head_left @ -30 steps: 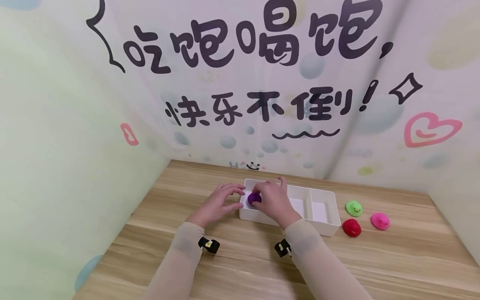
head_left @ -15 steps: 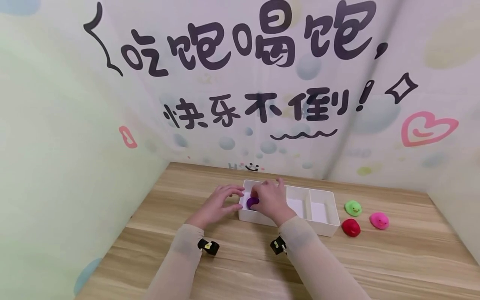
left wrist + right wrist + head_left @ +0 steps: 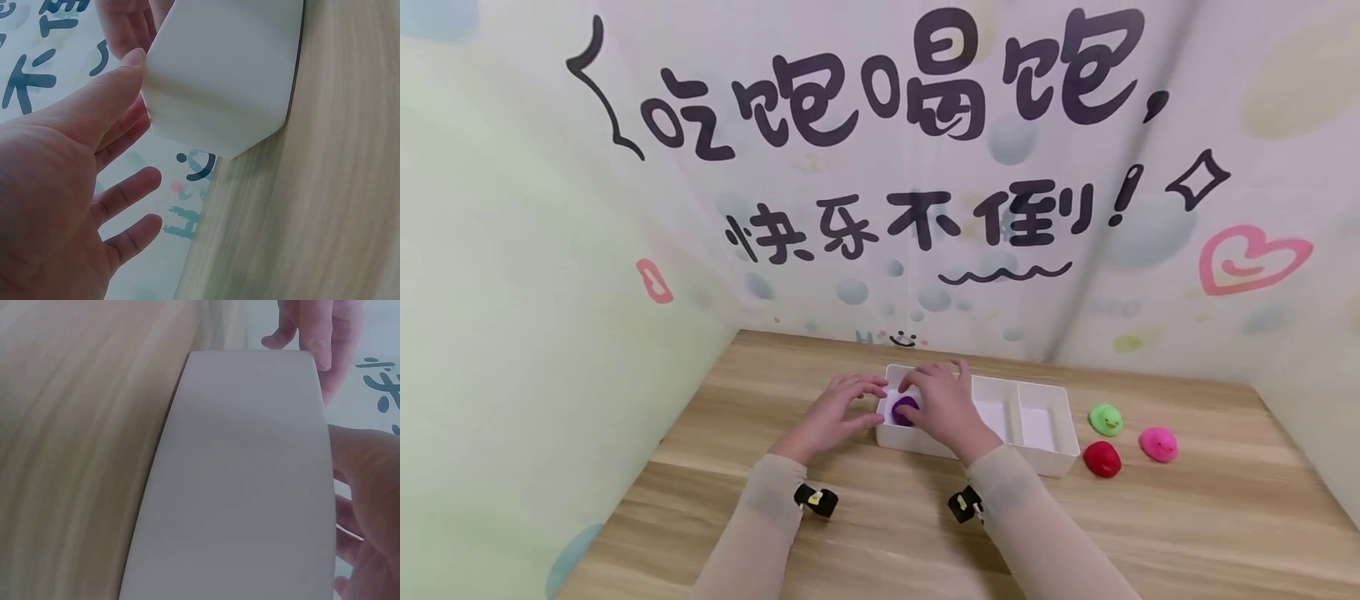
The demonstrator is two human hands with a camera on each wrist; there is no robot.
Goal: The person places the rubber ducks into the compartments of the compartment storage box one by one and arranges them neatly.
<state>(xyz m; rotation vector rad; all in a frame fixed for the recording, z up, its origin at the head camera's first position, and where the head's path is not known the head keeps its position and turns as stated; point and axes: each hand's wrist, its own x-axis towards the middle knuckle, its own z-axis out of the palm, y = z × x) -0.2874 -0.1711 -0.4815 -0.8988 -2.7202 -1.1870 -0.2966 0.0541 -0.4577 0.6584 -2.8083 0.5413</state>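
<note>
A long white divided box (image 3: 1052, 462) stands on the wooden table. In its leftmost compartment lies a small purple toy (image 3: 901, 408), partly covered by my right hand (image 3: 947, 408). That hand reaches over the near wall, index finger and thumb spread apart, the thumb overlapping the toy in the head view. My left hand (image 3: 831, 412) is at the box's left end, fingers and thumb extended. In the left wrist view the left thumb (image 3: 128, 72) meets the box rim. From the right wrist, the box's outer wall (image 3: 237, 475) hides the compartment's inside.
Right of the box sit a green duck toy (image 3: 1107, 419), a pink duck toy (image 3: 1159, 444) and a red toy (image 3: 1102, 459). Behind the table rises a printed wall (image 3: 820, 317); another wall (image 3: 550, 333) borders the left side.
My right index finger has lifted away from the purple toy, which it gripped earlier; the toy now sits lower in the left compartment. My left hand stays at the box end.
</note>
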